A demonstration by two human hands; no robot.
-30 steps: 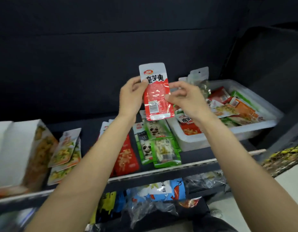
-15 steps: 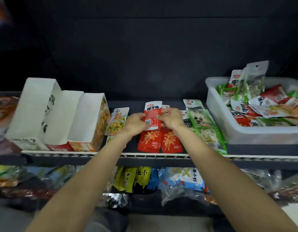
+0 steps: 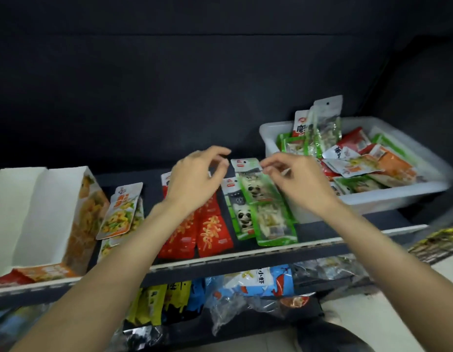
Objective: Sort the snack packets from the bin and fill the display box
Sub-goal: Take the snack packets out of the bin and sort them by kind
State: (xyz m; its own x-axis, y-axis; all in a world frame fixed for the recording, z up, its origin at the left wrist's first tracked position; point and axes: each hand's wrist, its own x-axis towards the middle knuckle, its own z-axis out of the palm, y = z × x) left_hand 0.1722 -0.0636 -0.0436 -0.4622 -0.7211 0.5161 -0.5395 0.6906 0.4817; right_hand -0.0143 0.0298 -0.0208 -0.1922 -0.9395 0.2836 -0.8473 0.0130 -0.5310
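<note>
Under both empty hands (image 3: 195, 179) (image 3: 299, 179): red packets (image 3: 212, 232).

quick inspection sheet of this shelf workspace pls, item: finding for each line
surface: dark shelf with a pale front rail, packets laid in rows on it
job's things: white bin at right, heaped with mixed packets; red packets, green panda packets and yellow packets sorted flat; white display box at left, open
clutter: bagged snacks on the level below
grippers: left hand above the red packets, right hand above the green ones, fingers loosely curled, neither holding a packet
cables: nothing seen
surroundings: dark backdrop; pale floor lower right
</note>
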